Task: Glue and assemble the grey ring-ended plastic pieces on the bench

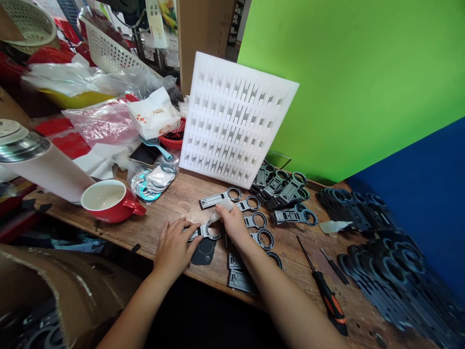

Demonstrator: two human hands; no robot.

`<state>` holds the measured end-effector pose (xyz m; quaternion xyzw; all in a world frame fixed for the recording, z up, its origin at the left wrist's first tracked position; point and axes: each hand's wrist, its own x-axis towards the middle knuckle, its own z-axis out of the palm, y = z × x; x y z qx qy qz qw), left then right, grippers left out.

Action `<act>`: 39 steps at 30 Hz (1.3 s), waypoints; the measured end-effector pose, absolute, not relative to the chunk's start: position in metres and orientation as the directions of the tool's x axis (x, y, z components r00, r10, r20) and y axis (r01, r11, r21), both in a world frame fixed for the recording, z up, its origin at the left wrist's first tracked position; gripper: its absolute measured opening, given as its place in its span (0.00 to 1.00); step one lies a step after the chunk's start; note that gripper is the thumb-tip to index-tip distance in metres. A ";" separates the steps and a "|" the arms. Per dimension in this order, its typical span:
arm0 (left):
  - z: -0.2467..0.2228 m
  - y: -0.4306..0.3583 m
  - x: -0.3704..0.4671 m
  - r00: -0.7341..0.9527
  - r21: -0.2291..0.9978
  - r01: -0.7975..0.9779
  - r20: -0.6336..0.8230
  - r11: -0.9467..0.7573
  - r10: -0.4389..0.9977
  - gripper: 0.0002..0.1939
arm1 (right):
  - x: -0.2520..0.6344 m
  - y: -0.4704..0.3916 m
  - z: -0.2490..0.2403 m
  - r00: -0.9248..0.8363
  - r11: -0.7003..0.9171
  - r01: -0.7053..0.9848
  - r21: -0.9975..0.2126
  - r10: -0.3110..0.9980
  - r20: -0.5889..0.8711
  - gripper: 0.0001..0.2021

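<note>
A grey part with a ring end (pixel 213 233) lies near the table's front edge, partly over a dark square pad (pixel 203 253). My left hand (pixel 175 242) presses its fingers on the flat end of this part. In my right hand (pixel 230 220) is a small whitish bottle (pixel 224 207), tilted with its thin tip at the part, beside the ring. Several similar ring-ended parts lie around my right hand, one of them (pixel 214 200) just beyond it. My right forearm hides some of them.
A white slotted foam block (pixel 236 121) stands behind the parts. At left are a red mug (pixel 109 201) and a flask (pixel 47 165). Rightward lie an orange-black screwdriver (pixel 329 303), a small bottle (pixel 334 226) and stacked dark ring parts (pixel 392 271).
</note>
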<state>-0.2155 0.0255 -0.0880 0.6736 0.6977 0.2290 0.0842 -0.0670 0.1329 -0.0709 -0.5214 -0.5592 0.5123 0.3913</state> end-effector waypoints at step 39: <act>-0.089 0.025 -0.213 -0.097 0.399 0.917 0.204 0.007 0.974 0.16 | -0.026 0.120 -0.070 0.018 0.023 0.371 -0.928 0.999 0.032 0.13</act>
